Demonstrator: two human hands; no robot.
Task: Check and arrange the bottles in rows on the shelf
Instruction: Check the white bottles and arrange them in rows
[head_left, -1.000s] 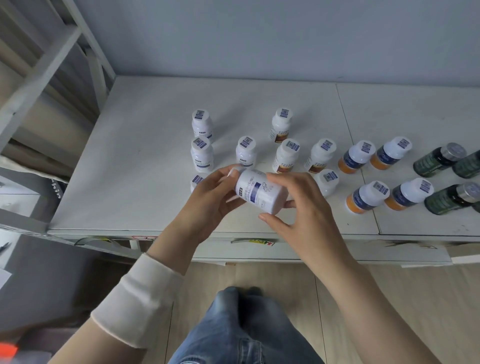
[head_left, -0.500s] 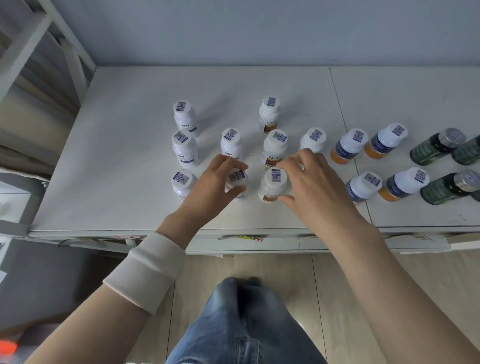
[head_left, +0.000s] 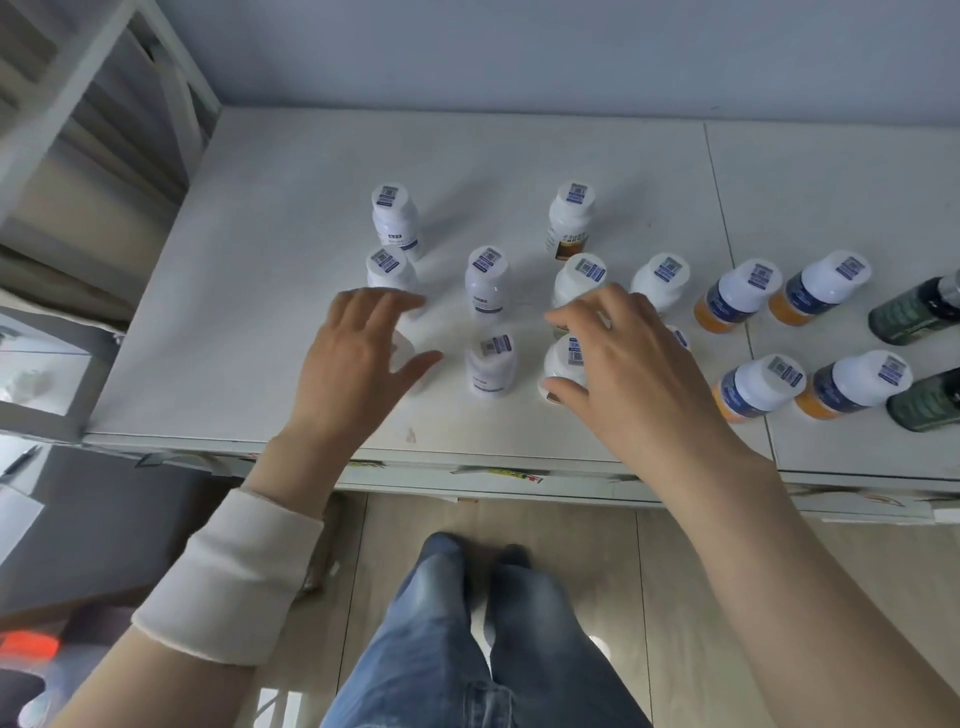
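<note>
Upright white bottles (head_left: 487, 280) on a white shelf (head_left: 260, 312), left hand (head_left: 358, 358) and right hand (head_left: 628, 369) spread over them

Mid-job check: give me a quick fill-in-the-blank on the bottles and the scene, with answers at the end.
1. The orange bottles with blue labels in view number ___.
2. The dark green bottles sit farthest to the ___.
3. The cream sleeve is on the ___ arm.
Answers: four; right; left.
</note>
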